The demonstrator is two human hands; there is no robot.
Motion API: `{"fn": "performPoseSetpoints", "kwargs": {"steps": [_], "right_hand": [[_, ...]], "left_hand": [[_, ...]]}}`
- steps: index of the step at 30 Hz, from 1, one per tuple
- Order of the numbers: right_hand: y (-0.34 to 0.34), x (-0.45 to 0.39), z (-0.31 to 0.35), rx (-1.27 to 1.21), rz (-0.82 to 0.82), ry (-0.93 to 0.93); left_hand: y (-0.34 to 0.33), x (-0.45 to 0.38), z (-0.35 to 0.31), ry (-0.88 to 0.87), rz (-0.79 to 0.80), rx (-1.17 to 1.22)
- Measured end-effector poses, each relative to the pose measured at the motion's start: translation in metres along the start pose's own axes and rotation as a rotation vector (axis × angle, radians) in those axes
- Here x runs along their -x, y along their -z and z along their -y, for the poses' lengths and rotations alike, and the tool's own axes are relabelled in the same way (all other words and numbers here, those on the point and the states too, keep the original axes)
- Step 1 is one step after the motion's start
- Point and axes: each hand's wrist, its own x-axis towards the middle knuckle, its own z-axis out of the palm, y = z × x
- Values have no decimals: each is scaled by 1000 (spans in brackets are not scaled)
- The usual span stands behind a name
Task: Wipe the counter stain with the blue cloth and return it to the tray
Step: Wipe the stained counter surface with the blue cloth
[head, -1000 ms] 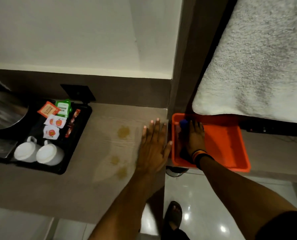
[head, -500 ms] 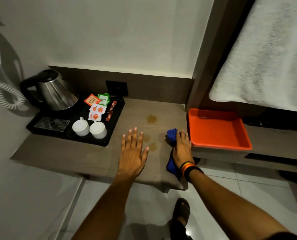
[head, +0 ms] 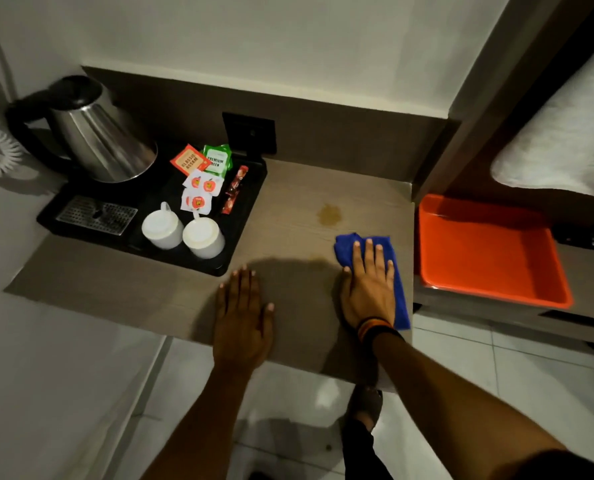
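The blue cloth (head: 397, 282) lies flat on the wooden counter (head: 288, 188) near its right edge. My right hand (head: 368, 289) presses down on the cloth with fingers spread. A brownish stain (head: 330, 214) sits on the counter just beyond and left of the cloth, uncovered. A fainter mark shows at the shadow's edge near the cloth's left side. My left hand (head: 243, 313) rests flat on the counter to the left, fingers apart, holding nothing. The orange tray (head: 496, 292) stands on a lower shelf right of the counter, with nothing in it.
A black tray (head: 243, 244) at the counter's left holds a steel kettle (head: 98, 133), two white cups (head: 181, 230) and several sachets (head: 202, 174). A wall socket (head: 248, 133) sits behind. A white towel (head: 565, 150) hangs at the upper right. My foot (head: 364, 407) stands on the tiled floor.
My right hand brought the blue cloth out of the orange tray onto the counter and now spreads it flat near the stain. My left hand slid left along the counter.
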Motion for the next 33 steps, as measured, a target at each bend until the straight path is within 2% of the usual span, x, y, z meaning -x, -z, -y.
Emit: {"fn": "performPoseSetpoints", "kwargs": {"steps": [4, 8, 12, 16, 21, 25, 28, 30, 33], "right_hand": [[2, -13, 13, -64, 60, 151], [3, 48, 9, -35, 144, 355], [11, 96, -20, -43, 123, 161], [21, 90, -23, 32, 122, 89], [11, 42, 26, 49, 143, 77], [-1, 58, 51, 37, 218, 276], [2, 89, 24, 42, 260, 388], [12, 84, 6, 50, 227, 349], [14, 56, 2, 84, 136, 192]], "left_hand": [[1, 1, 2, -16, -13, 5], [12, 3, -7, -14, 27, -27], [20, 0, -11, 25, 73, -37], [16, 5, -9, -16, -26, -65], [6, 0, -2, -10, -59, -77], [5, 4, -2, -41, -125, -48], [9, 7, -2, -127, -295, -13], [16, 3, 1, -151, -347, 11], [17, 0, 4, -148, -375, 43]]}}
